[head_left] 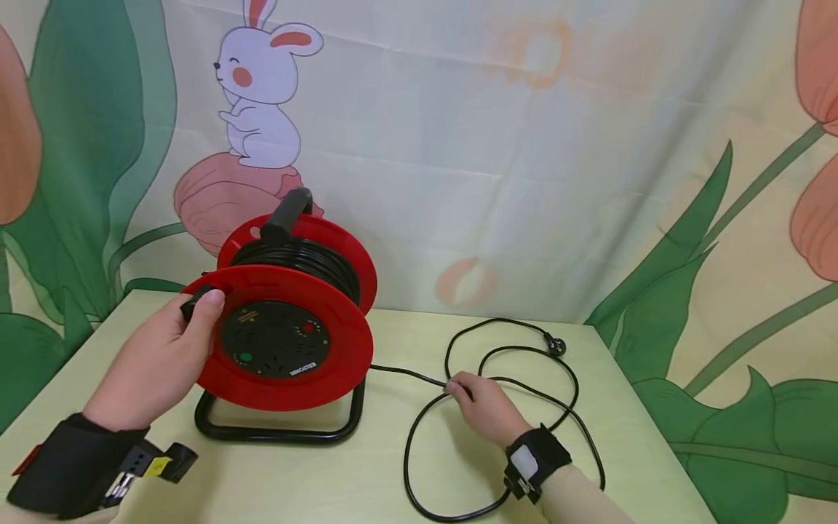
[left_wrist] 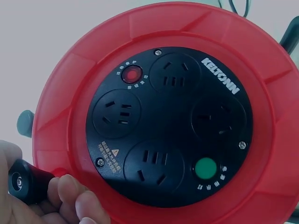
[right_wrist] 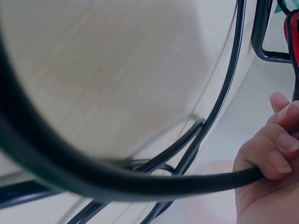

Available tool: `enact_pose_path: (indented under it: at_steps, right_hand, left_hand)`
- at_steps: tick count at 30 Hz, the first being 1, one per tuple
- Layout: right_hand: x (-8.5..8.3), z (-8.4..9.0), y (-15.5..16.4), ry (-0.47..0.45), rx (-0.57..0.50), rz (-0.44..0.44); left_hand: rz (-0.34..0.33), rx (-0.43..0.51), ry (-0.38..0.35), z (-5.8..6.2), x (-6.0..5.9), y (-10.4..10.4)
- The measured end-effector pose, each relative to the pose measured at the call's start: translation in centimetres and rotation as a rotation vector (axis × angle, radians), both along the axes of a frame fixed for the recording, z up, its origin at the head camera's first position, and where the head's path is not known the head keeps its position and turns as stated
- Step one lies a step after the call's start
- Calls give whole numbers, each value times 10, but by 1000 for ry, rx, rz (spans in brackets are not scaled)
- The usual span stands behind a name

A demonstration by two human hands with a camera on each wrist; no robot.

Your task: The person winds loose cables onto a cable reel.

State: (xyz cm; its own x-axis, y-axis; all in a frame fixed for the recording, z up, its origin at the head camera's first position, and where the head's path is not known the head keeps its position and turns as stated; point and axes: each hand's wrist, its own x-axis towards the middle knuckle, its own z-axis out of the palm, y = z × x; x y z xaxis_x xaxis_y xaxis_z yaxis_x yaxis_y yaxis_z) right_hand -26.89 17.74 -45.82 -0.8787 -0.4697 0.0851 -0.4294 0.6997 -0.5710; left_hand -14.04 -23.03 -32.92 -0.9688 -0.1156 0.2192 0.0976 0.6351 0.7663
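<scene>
A red cable reel (head_left: pixel 353 327) with a black socket panel (left_wrist: pixel 163 116) stands on the left of the table, black cable (head_left: pixel 308 258) wound between its two discs. My left hand (head_left: pixel 160 356) grips the small black crank knob (left_wrist: pixel 30 182) on the front disc's left side. My right hand (head_left: pixel 487 407) holds the black cord (head_left: pixel 406 372) where it runs out from the reel to the right. In the right wrist view, fingers (right_wrist: pixel 278 161) curl around that cord. Loose loops (head_left: pixel 409 466) lie around my right hand, and the plug (head_left: pixel 555 345) rests at the far right.
The reel stands on a black tube frame (head_left: pixel 281 437) with a black carrying handle (head_left: pixel 288 213) on top. A pale table (head_left: pixel 393 473) carries everything. Behind it hangs a curtain (head_left: pixel 419 145) printed with a rabbit and tulips.
</scene>
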Motion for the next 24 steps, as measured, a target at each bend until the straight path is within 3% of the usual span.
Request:
enact_pose_path:
  at_steps: [9, 11, 14, 18, 20, 24]
  right_hand:
    - [1, 2, -10, 3, 19, 26]
    - [0, 3, -8, -39, 1, 27]
    - [-1, 7, -1, -216, -116, 15]
    - [1, 27, 16, -582, -426, -31]
    - [3, 41, 26, -717, -576, -44]
    - [13, 68, 49, -802, -756, -8]
  left_hand:
    - [42, -71, 29, 5, -1, 6]
    - [40, -70, 24, 5, -1, 7]
    - [36, -63, 17, 5, -1, 8]
    - [32, -51, 18, 4, -2, 8]
    - [35, -46, 18, 4, -2, 7]
    - [42, -38, 14, 4, -2, 6]
